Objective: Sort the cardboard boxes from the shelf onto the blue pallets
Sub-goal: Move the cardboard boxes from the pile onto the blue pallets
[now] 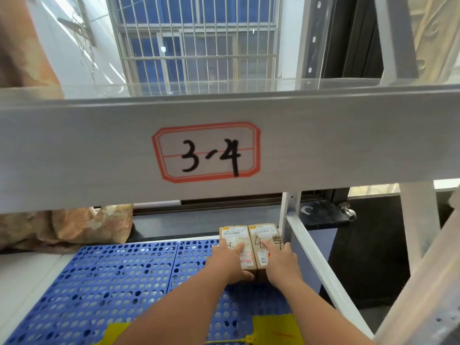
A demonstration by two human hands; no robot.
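Two small cardboard boxes with shipping labels sit side by side on the blue perforated pallet (pixel 112 275), at its far right corner. My left hand (pixel 227 261) lies on the left box (pixel 234 236), fingers stretched along its top and thumb wrapped round its near end. My right hand (pixel 280 262) rests on the right box (pixel 265 234), index finger pointing forward along its top. The near halves of both boxes are hidden under my hands.
A grey shelf beam (pixel 74 150) with a red-bordered label reading 3-4 (pixel 206 151) crosses the view just above. A metal upright (pixel 290 215) and slanted rail (pixel 323 267) stand right of the boxes. Crumpled brown packaging (pixel 82 226) lies behind the pallet. Yellow tags (pixel 271 327) lie near me.
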